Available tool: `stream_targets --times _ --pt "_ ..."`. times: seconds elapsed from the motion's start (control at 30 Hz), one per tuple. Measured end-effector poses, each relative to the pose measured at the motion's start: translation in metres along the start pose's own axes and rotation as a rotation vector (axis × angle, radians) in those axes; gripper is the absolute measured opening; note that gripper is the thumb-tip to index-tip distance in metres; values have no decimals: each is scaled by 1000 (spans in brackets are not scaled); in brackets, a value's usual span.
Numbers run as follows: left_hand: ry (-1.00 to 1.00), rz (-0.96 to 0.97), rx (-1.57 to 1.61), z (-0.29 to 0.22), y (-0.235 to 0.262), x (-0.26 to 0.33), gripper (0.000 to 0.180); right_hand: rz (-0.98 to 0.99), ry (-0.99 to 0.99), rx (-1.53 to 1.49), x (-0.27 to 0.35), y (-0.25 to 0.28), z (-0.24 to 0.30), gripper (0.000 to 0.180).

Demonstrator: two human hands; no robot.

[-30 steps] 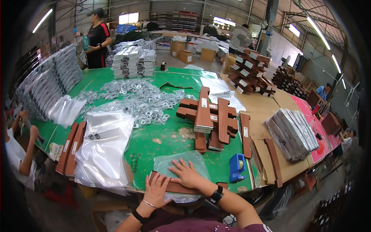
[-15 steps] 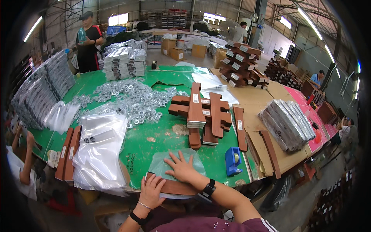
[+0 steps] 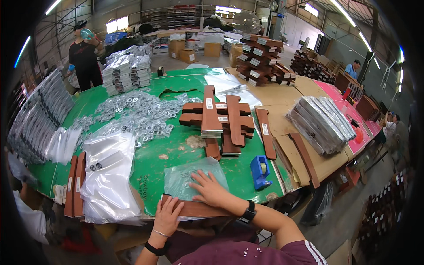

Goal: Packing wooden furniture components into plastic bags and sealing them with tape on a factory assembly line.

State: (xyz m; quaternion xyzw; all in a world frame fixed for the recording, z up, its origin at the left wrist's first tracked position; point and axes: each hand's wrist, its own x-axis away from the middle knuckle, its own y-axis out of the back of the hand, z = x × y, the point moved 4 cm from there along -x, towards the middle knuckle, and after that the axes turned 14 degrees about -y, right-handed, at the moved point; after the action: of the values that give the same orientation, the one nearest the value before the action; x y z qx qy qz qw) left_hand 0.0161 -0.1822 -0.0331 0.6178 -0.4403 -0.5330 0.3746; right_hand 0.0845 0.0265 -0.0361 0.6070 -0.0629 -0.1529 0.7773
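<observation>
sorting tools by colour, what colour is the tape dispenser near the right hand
Blue. The tape dispenser sits on the green table, clearest in the head view.

Long fluorescent tube lights [image 3: 349, 13] are glowing under the dark metal roof of a large warehouse hall. Daylight is coming through a bright window [image 3: 117, 24] in the far wall. A wide green-topped table [image 3: 176, 152] is filling the middle, brown cardboard boxes [image 3: 187, 55] are standing beyond it, and grey concrete floor [image 3: 375, 174] is showing at right.
</observation>
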Motion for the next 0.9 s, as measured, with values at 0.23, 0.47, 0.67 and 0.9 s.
stream_targets --times 0.23,0.47,0.67,0.9 --pt "-56 39 -67 22 0 6 53 122 63 -36 70 6 -36 63" --pt "-13 76 -39 20 8 1 58 77 -29 -70 79 11 -46 68" --pt "-3 19 27 11 10 8 58 62 -30 -96 74 11 -46 68" --pt "3 -125 59 1 8 16 42 78 -40 -104 83 7 -43 68"
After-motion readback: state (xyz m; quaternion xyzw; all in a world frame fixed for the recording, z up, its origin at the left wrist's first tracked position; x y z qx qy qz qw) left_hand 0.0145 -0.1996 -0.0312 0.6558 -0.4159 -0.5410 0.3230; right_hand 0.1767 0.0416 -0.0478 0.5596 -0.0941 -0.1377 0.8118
